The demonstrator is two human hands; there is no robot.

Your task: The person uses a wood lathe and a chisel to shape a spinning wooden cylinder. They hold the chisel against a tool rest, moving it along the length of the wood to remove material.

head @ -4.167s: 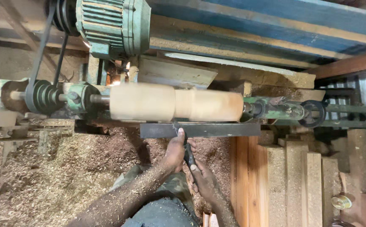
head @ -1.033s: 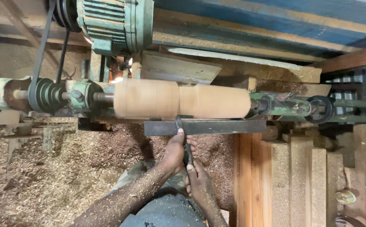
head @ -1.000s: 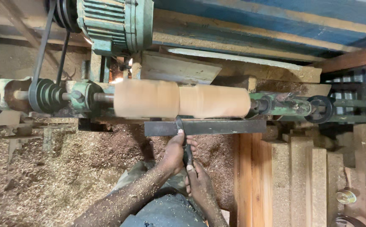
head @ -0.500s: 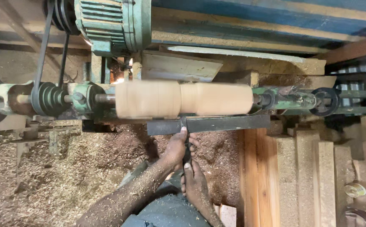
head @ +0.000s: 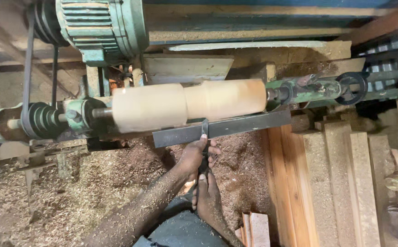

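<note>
A pale wooden cylinder [head: 187, 105] spins on a lathe, thicker at its left half and thinner at its right. A dark metal tool rest [head: 249, 127] runs along its front. A chisel [head: 204, 132] lies across the rest with its tip at the step in the wood. My left hand [head: 193, 158] grips the chisel's blade just behind the rest. My right hand [head: 208, 196] holds the handle lower down, close to my body. Both forearms are dusted with sawdust.
A green motor [head: 100, 29] with a drive belt [head: 27, 68] sits at the upper left, above the headstock pulley [head: 41, 120]. The tailstock handwheel [head: 351, 88] is at right. Sawdust [head: 48, 192] covers the floor. Wooden planks [head: 331, 183] stand at right.
The view has shifted slightly. My hands and the chisel have stayed at about the same spot on the rest, with the tip held against the step in the wood.
</note>
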